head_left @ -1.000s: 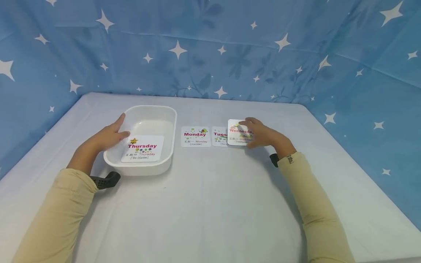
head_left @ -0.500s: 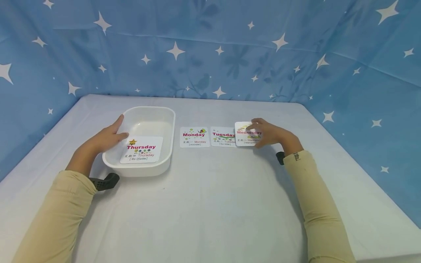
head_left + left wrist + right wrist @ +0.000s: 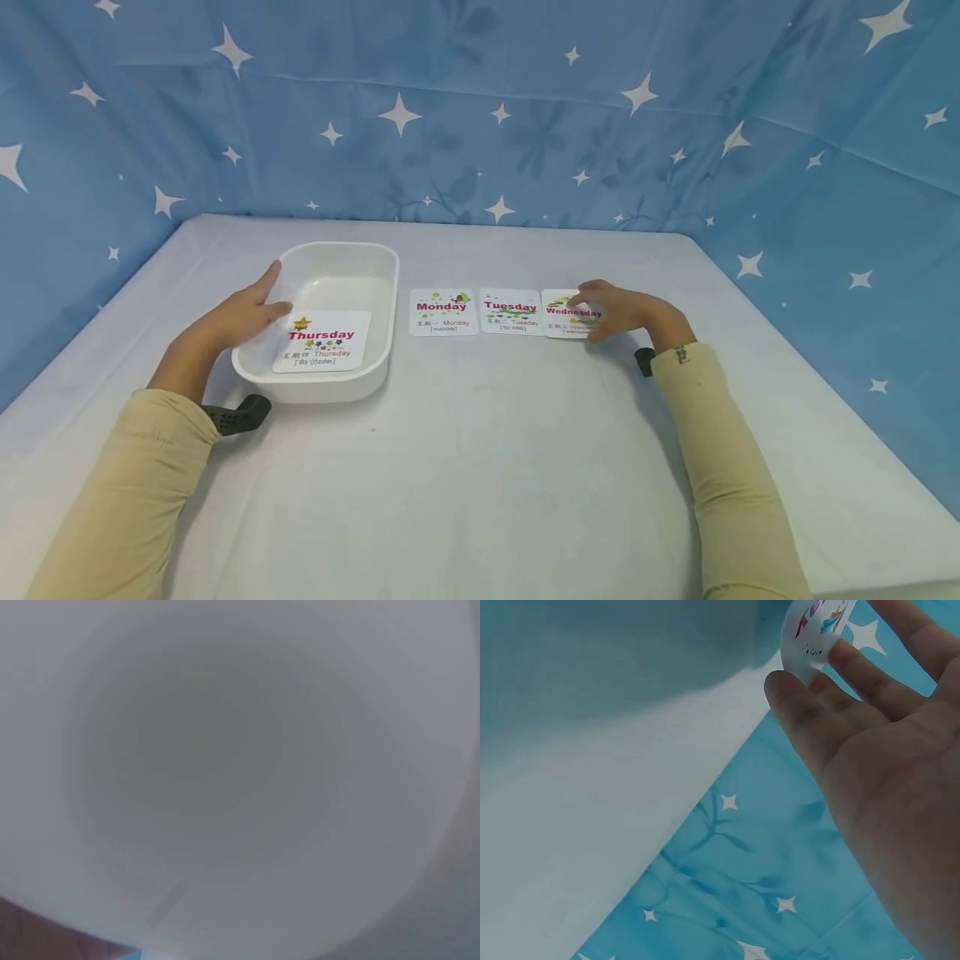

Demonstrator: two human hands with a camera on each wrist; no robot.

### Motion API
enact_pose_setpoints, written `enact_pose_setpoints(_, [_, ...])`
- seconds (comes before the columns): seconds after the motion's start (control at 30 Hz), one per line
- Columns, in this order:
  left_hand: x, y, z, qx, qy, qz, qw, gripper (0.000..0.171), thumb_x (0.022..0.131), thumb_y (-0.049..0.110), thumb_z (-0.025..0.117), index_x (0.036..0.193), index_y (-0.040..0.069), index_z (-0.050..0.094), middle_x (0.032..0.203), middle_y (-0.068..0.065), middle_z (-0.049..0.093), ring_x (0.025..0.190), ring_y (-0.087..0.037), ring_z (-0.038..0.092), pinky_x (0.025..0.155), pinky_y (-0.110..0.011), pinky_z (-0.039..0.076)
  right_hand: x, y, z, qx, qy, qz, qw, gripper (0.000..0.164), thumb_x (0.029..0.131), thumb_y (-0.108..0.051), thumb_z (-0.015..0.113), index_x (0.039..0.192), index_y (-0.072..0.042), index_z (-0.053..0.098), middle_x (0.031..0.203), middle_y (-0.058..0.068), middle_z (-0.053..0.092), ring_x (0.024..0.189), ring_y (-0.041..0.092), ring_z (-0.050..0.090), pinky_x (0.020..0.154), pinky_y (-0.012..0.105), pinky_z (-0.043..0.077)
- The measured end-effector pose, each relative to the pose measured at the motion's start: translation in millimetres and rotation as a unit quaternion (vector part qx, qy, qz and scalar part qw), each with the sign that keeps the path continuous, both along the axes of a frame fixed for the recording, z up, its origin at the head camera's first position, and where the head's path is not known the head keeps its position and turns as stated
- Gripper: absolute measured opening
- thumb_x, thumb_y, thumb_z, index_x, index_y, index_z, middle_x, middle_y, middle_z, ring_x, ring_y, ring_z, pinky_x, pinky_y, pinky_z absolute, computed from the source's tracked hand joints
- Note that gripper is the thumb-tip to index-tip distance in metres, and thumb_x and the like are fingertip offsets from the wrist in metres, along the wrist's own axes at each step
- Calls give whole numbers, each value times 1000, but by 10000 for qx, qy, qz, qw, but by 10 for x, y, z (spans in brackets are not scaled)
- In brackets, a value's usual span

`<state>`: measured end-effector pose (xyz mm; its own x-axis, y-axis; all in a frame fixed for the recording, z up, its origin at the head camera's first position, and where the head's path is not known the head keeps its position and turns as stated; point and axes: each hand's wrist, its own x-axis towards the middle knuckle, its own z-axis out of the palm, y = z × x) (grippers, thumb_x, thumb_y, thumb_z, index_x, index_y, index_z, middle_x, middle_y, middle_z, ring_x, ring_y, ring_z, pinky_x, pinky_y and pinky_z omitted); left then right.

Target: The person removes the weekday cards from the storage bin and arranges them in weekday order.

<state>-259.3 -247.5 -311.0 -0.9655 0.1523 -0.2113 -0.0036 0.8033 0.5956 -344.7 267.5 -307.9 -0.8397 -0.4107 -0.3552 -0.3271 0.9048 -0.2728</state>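
Note:
My left hand (image 3: 238,321) grips the left side of a white plastic basin (image 3: 330,390), its thumb over the rim. Inside the basin lies a Thursday card (image 3: 324,342). With its fingertips, my right hand (image 3: 628,312) holds the right part of a Wednesday card (image 3: 566,315), which lies flat or nearly so at the right end of a row. A Tuesday card (image 3: 511,312) and a Monday card (image 3: 443,312) lie to its left. Part of the Wednesday card (image 3: 814,637) shows at the fingertips in the right wrist view. The basin wall (image 3: 240,787) fills the left wrist view.
A white cloth (image 3: 480,467) covers the table. Behind it and at both sides hangs a blue curtain (image 3: 480,150) with white stars. Black wrist straps (image 3: 243,414) show below the hands.
My right hand has moved the Wednesday card to the right and lowered it beside the Tuesday card, which now shows whole. The left hand stays on the basin.

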Motion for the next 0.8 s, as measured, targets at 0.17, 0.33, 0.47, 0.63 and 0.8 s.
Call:
enact_pose_setpoints(0.17, [-14, -1, -8, 14, -41, 63, 10000, 73, 97, 33, 33, 141, 13, -22, 148, -23, -15, 134, -50, -4, 105, -65, 5, -26, 21, -37, 73, -68, -49, 9999, 67, 77, -19, 69, 138, -13, 40, 151, 16, 12, 136, 40, 13, 105, 60, 21])
enact_pose_setpoints(0.33, [-17, 1, -12, 25, -47, 81, 10000, 72, 98, 33, 32, 141, 14, -21, 148, -23, -14, 134, -50, -3, 105, -65, 6, -34, 44, -49, 134, -161, -160, 9997, 69, 77, -21, 68, 139, -15, 38, 150, 16, 12, 134, 39, 16, 104, 61, 22])
enact_pose_setpoints(0.47, [-24, 0, -14, -36, -23, 72, 10000, 72, 97, 35, 31, 141, 14, -22, 148, -24, -14, 134, -50, -2, 105, -65, 6, -38, 70, -49, 99, -313, -259, 9991, 70, 78, -21, 67, 140, -17, 35, 151, 15, 11, 133, 39, 17, 103, 61, 23])
enact_pose_setpoints(0.63, [-23, -7, -16, -74, -55, 99, 9999, 71, 97, 37, 30, 141, 15, -23, 148, -23, -14, 133, -51, -3, 104, -65, 5, -61, 84, -54, 11, -601, -452, 9972, 75, 77, -21, 67, 143, -21, 31, 153, 14, 8, 135, 39, 13, 104, 62, 20])
enact_pose_setpoints(0.8, [-16, -8, -15, -40, -39, 79, 10000, 71, 97, 37, 29, 141, 15, -22, 147, -22, -16, 133, -50, -4, 104, -65, 4, -74, 83, -56, -114, -731, -579, 9956, 78, 76, -17, 65, 144, -22, 27, 153, 14, 9, 136, 39, 12, 106, 62, 16])
